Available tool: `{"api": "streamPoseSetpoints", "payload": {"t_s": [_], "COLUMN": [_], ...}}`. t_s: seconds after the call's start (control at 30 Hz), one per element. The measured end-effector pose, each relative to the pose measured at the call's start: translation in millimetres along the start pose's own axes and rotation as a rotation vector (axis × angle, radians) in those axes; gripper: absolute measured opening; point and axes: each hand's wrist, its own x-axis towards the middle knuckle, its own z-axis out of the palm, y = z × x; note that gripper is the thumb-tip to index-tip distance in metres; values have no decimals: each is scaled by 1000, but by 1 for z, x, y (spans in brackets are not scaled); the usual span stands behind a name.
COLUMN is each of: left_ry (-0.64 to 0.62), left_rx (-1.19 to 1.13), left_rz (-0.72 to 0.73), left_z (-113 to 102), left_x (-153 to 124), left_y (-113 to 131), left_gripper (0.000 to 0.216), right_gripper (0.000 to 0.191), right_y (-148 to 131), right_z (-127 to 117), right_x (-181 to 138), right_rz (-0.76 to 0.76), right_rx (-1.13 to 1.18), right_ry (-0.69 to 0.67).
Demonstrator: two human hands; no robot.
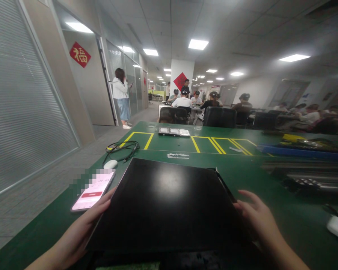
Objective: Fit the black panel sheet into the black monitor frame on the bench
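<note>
A flat black laptop-like slab (166, 202) lies closed on the green table (270, 187) right in front of me. My left hand (81, 228) rests against its left edge, fingers stretched along the side. My right hand (256, 217) touches its right edge with fingers extended. Neither hand is wrapped round it. A phone (93, 190) with a lit pink screen lies just left of my left hand.
A white mouse (110, 164) and a coiled black cable (122, 148) lie at the left. Small trays (174, 131) sit far across by yellow floor-tape boxes. Blue and grey gear (301, 165) fills the right. Seated people and a standing person are beyond.
</note>
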Motion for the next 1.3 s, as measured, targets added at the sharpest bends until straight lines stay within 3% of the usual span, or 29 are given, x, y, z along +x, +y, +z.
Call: {"api": "streamPoseSetpoints", "payload": {"t_s": [0.23,0.87,1.3], "left_ry": [9,-56,-1], "left_rx": [-17,8,78], "left_rz": [-36,-44,-29], "left_z": [8,-2,-5], "left_x": [-8,4,7], "left_y": [0,-3,-2], "left_gripper": [89,87,86], "right_gripper": [57,54,58], "right_y": [1,6,-1], "right_z": [-1,-1,0], "right_x": [3,4,2], "right_rz": [-20,0,17], "right_rx": [-10,-28,-10], "right_ry": [38,38,57]}}
